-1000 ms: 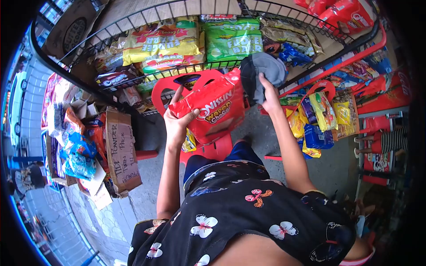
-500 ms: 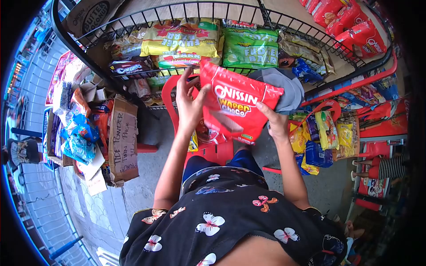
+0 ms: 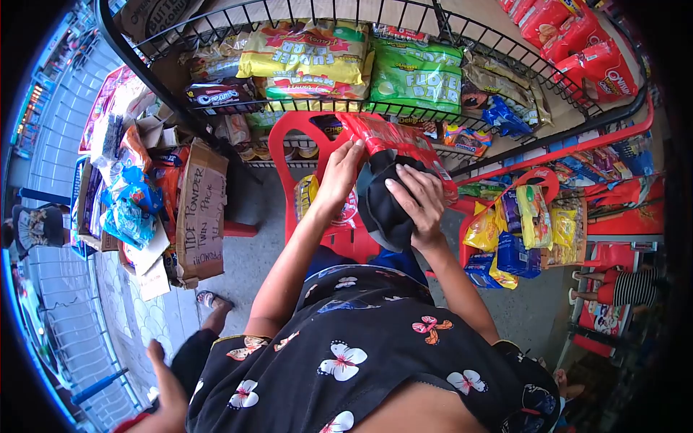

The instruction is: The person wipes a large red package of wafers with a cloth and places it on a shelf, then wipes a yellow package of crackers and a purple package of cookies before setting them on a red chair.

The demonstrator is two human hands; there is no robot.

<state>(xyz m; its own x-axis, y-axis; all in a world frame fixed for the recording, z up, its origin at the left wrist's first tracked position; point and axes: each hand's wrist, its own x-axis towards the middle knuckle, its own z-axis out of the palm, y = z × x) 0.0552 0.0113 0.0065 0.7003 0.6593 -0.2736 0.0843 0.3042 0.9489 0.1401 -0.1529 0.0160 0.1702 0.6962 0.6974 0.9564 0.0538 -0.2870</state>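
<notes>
A red snack pack (image 3: 404, 136) is tilted up in front of me, with my left hand (image 3: 341, 173) closed on its left edge. My right hand (image 3: 421, 202) presses a dark cloth (image 3: 386, 206) against the front of the pack, fingers bent over the cloth. The cloth hides much of the pack's face. Below and behind them stands a red plastic chair (image 3: 281, 144) with a yellow pack (image 3: 306, 195) on it.
A black wire rack (image 3: 289, 16) holds yellow and green snack bags ahead. At left, a cardboard box (image 3: 202, 220) is full of packets. Yellow and blue packs (image 3: 518, 252) lie at right. Another person's arm (image 3: 170, 390) and sandaled foot (image 3: 215, 300) show at lower left.
The pack has tipped so its printed front no longer shows. My right hand has gone from the pack's edge to the cloth, now in front of it. A person has come in at lower left.
</notes>
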